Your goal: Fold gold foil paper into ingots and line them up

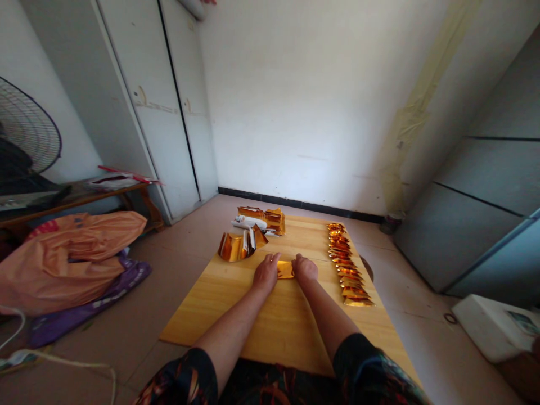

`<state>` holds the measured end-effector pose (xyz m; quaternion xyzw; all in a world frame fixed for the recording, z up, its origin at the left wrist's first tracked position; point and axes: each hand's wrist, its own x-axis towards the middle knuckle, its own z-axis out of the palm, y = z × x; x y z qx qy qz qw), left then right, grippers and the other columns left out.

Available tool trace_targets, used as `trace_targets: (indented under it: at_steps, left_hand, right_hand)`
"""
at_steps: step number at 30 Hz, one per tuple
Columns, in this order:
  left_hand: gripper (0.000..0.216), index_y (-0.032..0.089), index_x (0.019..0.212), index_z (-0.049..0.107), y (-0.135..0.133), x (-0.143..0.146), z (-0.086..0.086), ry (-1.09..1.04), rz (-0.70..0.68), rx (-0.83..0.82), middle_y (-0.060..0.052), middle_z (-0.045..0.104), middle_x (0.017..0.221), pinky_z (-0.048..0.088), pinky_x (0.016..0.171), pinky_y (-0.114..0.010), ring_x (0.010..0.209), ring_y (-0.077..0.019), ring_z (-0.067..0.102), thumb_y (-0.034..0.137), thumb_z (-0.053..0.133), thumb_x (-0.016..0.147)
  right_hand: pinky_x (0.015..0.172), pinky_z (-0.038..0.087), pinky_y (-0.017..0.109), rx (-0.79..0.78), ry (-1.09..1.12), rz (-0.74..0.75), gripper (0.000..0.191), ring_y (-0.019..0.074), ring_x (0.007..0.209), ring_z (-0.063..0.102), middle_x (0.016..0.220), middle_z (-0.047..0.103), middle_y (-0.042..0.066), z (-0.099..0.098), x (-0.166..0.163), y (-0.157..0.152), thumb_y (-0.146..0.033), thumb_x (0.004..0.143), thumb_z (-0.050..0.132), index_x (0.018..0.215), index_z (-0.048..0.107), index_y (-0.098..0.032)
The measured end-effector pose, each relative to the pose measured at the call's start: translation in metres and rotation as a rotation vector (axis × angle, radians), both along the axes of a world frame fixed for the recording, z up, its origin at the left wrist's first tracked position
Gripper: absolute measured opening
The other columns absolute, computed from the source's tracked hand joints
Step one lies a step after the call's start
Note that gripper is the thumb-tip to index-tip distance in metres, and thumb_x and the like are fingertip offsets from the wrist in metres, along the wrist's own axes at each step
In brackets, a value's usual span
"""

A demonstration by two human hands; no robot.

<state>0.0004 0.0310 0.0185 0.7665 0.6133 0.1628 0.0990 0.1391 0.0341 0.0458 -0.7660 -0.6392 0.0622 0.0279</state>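
A small sheet of gold foil paper (286,269) lies low over the wooden table (236,312), stretched between my two hands. My left hand (267,271) has its fingers closed on the left end. At the right end, my right hand (305,269) grips it the same way; the fingertips are partly hidden. Beyond my left hand sits a curved stack of gold foil sheets (232,247) with white backs. Farther back are more foil sheets (275,219) and a white packet (250,223). A long row of folded gold foil pieces (348,264) runs along the table's right side.
An orange bag (80,253) and a purple bag (97,309) lie on the floor to the left, below a bench with a fan (29,126). Grey cabinets (156,112) stand behind. On the right are a white box (493,326) and a large grey cabinet-like unit (476,202).
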Motion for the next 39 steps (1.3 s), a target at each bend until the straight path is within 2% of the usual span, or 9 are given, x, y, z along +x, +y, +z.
trace_targets:
  at_steps: [7,12,16,21,23,25,27,30,39]
  left_hand:
    - [0.035,0.027,0.123,0.051,-0.005,0.002,0.006,0.019,0.025,-0.018,-0.006,0.046,0.131,0.043,0.079,-0.026,0.099,-0.0172,0.057,0.019,0.042,0.09]
    - [0.027,0.023,0.111,0.058,-0.009,0.003,0.013,-0.04,0.088,-0.088,-0.005,0.059,0.11,0.039,0.076,-0.027,0.096,-0.0189,0.055,0.033,0.045,0.089]
    - [0.017,0.02,0.088,0.066,-0.011,0.002,0.022,0.144,-0.119,0.017,-0.007,0.059,0.105,0.035,0.084,-0.032,0.105,-0.0226,0.048,0.026,0.051,0.085]
    - [0.021,0.019,0.084,0.068,-0.01,0.001,0.025,0.222,-0.261,0.073,-0.008,0.06,0.094,0.035,0.085,-0.035,0.101,-0.0229,0.048,0.023,0.048,0.088]
    - [0.022,0.02,0.085,0.068,-0.008,0.001,0.022,0.222,-0.274,0.083,-0.008,0.06,0.093,0.036,0.084,-0.034,0.099,-0.0222,0.049,0.022,0.047,0.089]
    - [0.021,0.021,0.086,0.068,-0.005,0.0,0.017,0.21,-0.283,0.094,-0.008,0.06,0.093,0.037,0.083,-0.033,0.098,-0.0216,0.05,0.021,0.047,0.088]
    - [0.02,0.021,0.086,0.069,-0.001,-0.002,0.012,0.183,-0.288,0.097,-0.008,0.061,0.092,0.038,0.083,-0.033,0.097,-0.0215,0.05,0.021,0.049,0.087]
    - [0.019,0.02,0.084,0.069,0.005,-0.005,0.007,0.14,-0.301,0.086,-0.007,0.061,0.091,0.039,0.083,-0.031,0.096,-0.0206,0.051,0.019,0.049,0.086]
    - [0.022,0.019,0.085,0.068,0.012,-0.005,0.013,0.151,-0.294,0.08,-0.006,0.065,0.091,0.039,0.085,-0.031,0.094,-0.0199,0.055,0.019,0.047,0.086]
  right_hand:
    - [0.07,0.047,0.029,0.021,-0.02,-0.011,0.026,0.0219,0.088,0.068,0.097,0.07,0.015,-0.004,-0.005,0.001,-0.025,0.092,0.037,0.103,0.06,-0.016]
    - [0.071,0.047,0.031,0.026,-0.025,-0.008,0.028,0.0242,0.089,0.067,0.095,0.069,0.017,-0.004,-0.005,0.005,-0.032,0.09,0.043,0.1,0.062,-0.014]
    - [0.071,0.045,0.031,0.023,-0.026,-0.037,0.03,0.0243,0.089,0.066,0.093,0.069,0.019,0.001,0.003,0.007,-0.033,0.09,0.043,0.097,0.063,-0.013]
    - [0.07,0.043,0.028,0.152,0.031,-0.018,0.033,0.0203,0.082,0.065,0.088,0.069,0.011,-0.002,0.025,-0.009,-0.038,0.093,0.037,0.104,0.06,-0.017]
    - [0.073,0.042,0.026,0.327,0.083,0.066,0.033,0.0181,0.089,0.061,0.092,0.068,0.009,-0.007,0.031,-0.022,-0.035,0.095,0.033,0.101,0.061,-0.019]
    - [0.082,0.041,0.026,0.476,0.111,0.267,0.032,0.0184,0.1,0.056,0.106,0.064,0.01,-0.01,0.032,-0.037,-0.033,0.095,0.034,0.104,0.061,-0.019]
    - [0.089,0.038,0.03,0.505,0.108,0.465,0.03,0.0197,0.106,0.052,0.117,0.06,0.01,-0.013,0.029,-0.049,-0.033,0.093,0.04,0.111,0.06,-0.02]
    - [0.093,0.035,0.035,0.41,0.057,0.631,0.031,0.0211,0.111,0.049,0.126,0.057,0.009,-0.014,0.02,-0.061,-0.035,0.091,0.045,0.116,0.057,-0.023]
    - [0.1,0.029,0.038,0.248,0.06,0.603,0.039,0.0215,0.124,0.041,0.135,0.051,0.008,-0.017,0.014,-0.062,-0.039,0.091,0.045,0.126,0.051,-0.022]
